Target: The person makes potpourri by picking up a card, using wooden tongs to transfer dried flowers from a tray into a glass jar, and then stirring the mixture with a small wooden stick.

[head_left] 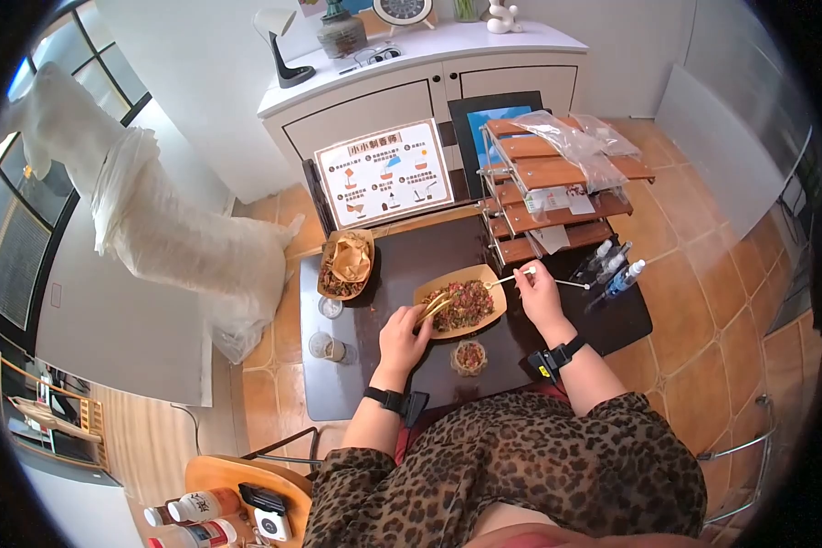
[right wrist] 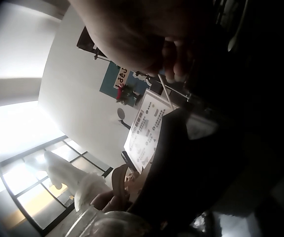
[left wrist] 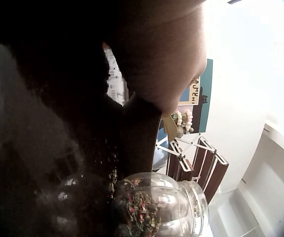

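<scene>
A boat-shaped paper tray (head_left: pixel 496 321) holds a loose mix of dried herbs and petals (head_left: pixel 466 306) on the dark table. At its left side my left hand (head_left: pixel 405 338) holds gold-coloured tongs (head_left: pixel 437 306) over the mix. My right hand (head_left: pixel 538 294), at the tray's right end, pinches a thin pale stick (head_left: pixel 500 281) that reaches over the rim. Another slim rod with a small white end (head_left: pixel 584 286) sticks out to the right of this hand. Nearer me stands a glass jar (head_left: pixel 468 359) with some of the mix inside, also close up in the left wrist view.
Left on the table are another paper tray (head_left: pixel 371 254) with crumpled brown paper, a small clear dish (head_left: pixel 330 308) and a glass cup (head_left: pixel 325 347). A slatted rack (head_left: pixel 557 217) and several small bottles (head_left: pixel 623 279) stand right. Behind leans an instruction board (head_left: pixel 384 173).
</scene>
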The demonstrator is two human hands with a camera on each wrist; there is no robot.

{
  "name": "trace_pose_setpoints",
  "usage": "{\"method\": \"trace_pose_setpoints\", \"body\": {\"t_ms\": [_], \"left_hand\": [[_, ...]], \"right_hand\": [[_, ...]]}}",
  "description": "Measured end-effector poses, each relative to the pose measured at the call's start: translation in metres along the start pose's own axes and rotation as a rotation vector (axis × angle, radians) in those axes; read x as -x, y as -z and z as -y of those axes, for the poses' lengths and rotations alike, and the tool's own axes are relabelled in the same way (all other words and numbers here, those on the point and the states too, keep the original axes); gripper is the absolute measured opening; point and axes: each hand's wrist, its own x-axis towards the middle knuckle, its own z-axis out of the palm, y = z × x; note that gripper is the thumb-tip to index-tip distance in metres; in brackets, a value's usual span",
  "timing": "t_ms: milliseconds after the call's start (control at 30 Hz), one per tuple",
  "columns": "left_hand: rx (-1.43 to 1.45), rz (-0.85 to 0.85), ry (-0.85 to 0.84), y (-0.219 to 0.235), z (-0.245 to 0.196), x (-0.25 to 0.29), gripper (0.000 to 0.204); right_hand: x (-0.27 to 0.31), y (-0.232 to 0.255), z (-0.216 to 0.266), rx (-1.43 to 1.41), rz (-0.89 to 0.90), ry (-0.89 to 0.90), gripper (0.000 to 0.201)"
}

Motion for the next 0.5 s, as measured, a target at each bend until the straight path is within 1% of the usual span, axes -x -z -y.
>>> {"method": "trace_pose_setpoints", "body": {"t_ms": [133, 233, 333, 433, 500], "left_hand": [[-0.007, 0.007, 0.005, -0.001, 0.002, 0.0, 0.019], [0.004, 0.021, 0.021, 0.001, -0.001, 0.0, 0.019], [0.001, 0.017, 0.013, 0.0, 0.001, 0.0, 0.019], [-0.004, 0.009, 0.009, 0.0, 0.0, 0.0, 0.019], [-0.001, 0.011, 0.012, 0.0, 0.001, 0.0, 0.019]], "right_hand": [[0.0, -0.001, -0.004, -0.036, 0.057, -0.02, 0.025], [0.003, -0.001, -0.001, 0.054, 0.087, -0.017, 0.028], [0.005, -0.004, -0.003, 0.036, 0.097, -0.048, 0.025], [0.003, -0.009, -0.014, -0.085, 0.136, -0.093, 0.024], [0.003, -0.012, -0.02, -0.104, 0.143, -0.097, 0.024]]}}
